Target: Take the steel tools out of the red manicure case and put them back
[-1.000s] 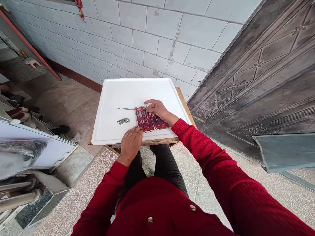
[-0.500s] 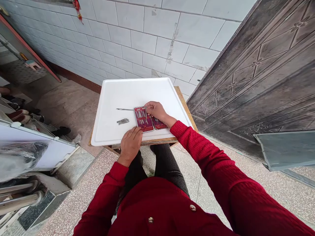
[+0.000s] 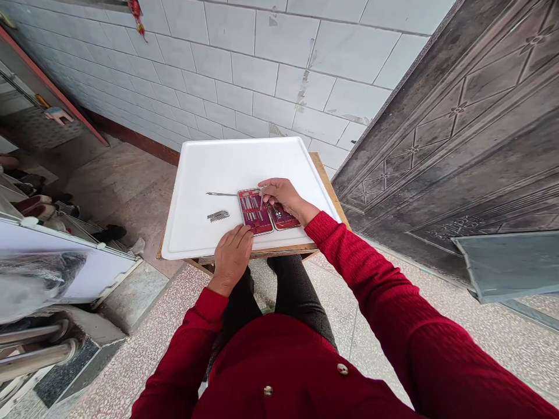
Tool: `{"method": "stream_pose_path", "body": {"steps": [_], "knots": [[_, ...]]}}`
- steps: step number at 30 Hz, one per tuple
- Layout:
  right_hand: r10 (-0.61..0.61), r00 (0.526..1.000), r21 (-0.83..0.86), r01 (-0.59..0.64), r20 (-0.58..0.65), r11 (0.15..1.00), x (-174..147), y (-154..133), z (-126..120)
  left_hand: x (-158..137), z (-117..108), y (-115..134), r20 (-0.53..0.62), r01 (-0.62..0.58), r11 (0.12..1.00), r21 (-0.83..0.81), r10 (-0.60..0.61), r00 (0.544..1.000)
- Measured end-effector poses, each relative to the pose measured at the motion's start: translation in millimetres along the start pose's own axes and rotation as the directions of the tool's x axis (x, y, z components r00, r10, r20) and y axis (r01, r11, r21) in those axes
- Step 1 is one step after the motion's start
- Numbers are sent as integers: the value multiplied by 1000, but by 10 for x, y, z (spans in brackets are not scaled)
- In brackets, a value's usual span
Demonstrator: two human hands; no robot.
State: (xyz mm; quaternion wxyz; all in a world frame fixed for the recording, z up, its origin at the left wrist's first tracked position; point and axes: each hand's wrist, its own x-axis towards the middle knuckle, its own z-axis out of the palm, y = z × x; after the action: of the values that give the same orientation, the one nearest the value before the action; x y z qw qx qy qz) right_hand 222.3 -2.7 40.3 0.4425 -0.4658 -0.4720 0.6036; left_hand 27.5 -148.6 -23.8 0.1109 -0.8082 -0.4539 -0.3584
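A manicure case (image 3: 262, 229) with a dark red lining lies unfolded on the white tray (image 3: 209, 163). Slim metal tools fill its left half, and a nail clipper (image 3: 278, 213) shows in the right half. Over the case, my right hand (image 3: 283, 195) pinches a slim metal manicure tool (image 3: 261, 202), whose exact kind I cannot make out. My left hand (image 3: 233, 251) rests with fingers stretched out, fingertips touching the case's near left corner. Left of the case lie a silver nail clipper (image 3: 218, 216) and a thin pointed metal tool (image 3: 222, 194).
The tray sits on a small wooden table (image 3: 325, 174) against a tiled wall (image 3: 244, 75). A dark patterned door (image 3: 419, 151) stands at the right. Shoes on a rack (image 3: 35, 206) and a white cabinet (image 3: 91, 273) are on the left.
My right hand has shifted slightly right and lifted a little with the slim tool, uncovering more of the case's right half. My left hand stays in place.
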Motion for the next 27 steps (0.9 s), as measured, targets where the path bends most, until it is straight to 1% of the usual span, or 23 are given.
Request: {"method": "stream_pose_path", "body": {"steps": [4,10,13,17,20,23,27], "knots": [[73,997,73,-72,-18,995,-17,-18,-8,14,-14,14,-15,-15,1000,1,15,1000],[115,990,204,-128,77,971,-73,-47,-34,15,-19,14,-16,-22,1000,14,22,1000],[132,987,233,-151,92,961,-87,-76,-32,6,-14,8,3,-7,1000,-8,7,1000],[126,988,221,-142,87,965,-76,-94,6,2,-10,6,19,2,1000,-12,-2,1000],[114,992,189,-122,56,974,-61,-78,42,4,-12,5,8,-12,1000,1,12,1000],[96,995,130,-96,5,987,-67,-67,64,5,-9,4,1,-14,1000,0,14,1000],[78,997,63,-76,-22,995,-106,-91,62,10,-6,11,-14,-22,1000,22,22,1000]]}}
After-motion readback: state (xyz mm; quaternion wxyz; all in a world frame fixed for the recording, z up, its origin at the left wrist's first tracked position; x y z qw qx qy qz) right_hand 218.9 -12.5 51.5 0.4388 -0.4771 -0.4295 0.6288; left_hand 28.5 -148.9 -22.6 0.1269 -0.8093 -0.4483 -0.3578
